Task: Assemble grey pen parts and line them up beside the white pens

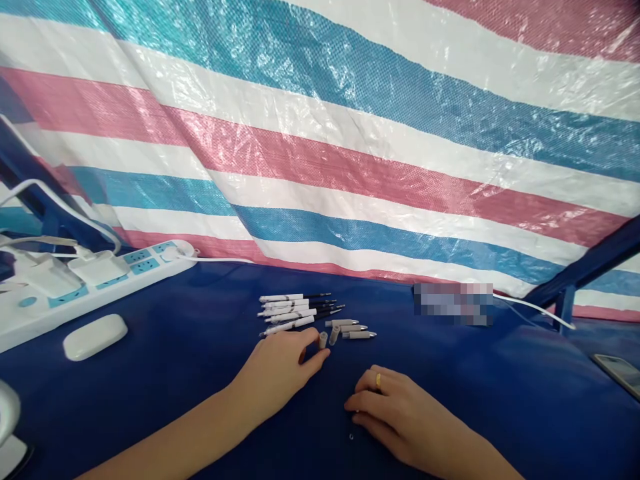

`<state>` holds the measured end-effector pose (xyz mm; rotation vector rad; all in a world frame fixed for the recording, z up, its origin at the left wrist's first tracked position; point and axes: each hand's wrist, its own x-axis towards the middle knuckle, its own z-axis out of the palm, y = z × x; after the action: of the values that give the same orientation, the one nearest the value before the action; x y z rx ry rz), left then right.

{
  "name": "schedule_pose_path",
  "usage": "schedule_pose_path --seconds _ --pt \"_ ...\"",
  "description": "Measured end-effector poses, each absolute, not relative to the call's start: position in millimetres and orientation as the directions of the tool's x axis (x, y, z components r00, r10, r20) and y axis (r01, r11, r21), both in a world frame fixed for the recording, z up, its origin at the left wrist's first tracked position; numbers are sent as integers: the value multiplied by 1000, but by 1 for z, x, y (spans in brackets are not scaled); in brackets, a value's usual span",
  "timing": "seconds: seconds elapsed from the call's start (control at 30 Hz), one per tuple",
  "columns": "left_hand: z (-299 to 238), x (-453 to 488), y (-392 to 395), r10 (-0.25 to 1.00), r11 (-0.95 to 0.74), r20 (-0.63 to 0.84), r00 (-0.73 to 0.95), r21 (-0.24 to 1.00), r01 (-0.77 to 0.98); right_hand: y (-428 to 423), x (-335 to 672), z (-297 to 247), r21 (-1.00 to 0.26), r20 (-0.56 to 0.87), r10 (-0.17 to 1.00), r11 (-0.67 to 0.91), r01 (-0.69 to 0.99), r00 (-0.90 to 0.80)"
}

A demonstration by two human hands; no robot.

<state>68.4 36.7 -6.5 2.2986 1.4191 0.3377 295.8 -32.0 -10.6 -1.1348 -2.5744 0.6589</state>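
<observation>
Left hand (283, 360): thumb and forefinger drawn narrow, pinching a short grey sleeve (323, 341) upright above the blue table (200, 380).
Second grey sleeve (335, 335): tilted, just right of the left fingertips.
Grey barrels (359, 335): three of them, silver-tipped, lying a little farther to the left hand's right.
White pen bodies (285, 311): loosely bundled just beyond the left hand, black refills (323, 312) jutting rightward.
Right hand (400, 410): fingers curled low near the tabletop (a gold ring (379, 381) circles one); whether they grip anything cannot be told.
Clear bit (351, 437): tiny, on the table just left of the right thumb.
Power strip (145, 267): well left of the left hand, a white case (95, 337) lying nearer.
Phone (620, 373): well right of the right hand.
</observation>
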Motion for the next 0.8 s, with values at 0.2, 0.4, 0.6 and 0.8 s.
schedule_pose_path --seconds 0.2,0.4,0.6,0.8 --pt "-9 54 15 739 -624 93 667 467 627 -32 294 -14 -601 91 832 484 636 -547" --pt "-27 45 2 622 -777 287 729 345 527 -38 291 -13 -759 93 930 297 579 -355" --pt "-34 49 3 520 -852 413 748 185 490 -39 287 -13 -787 91 938 274 552 -335" --pt "-30 49 1 507 -862 416 755 239 448 -40 285 -13 -775 107 922 313 550 -373"
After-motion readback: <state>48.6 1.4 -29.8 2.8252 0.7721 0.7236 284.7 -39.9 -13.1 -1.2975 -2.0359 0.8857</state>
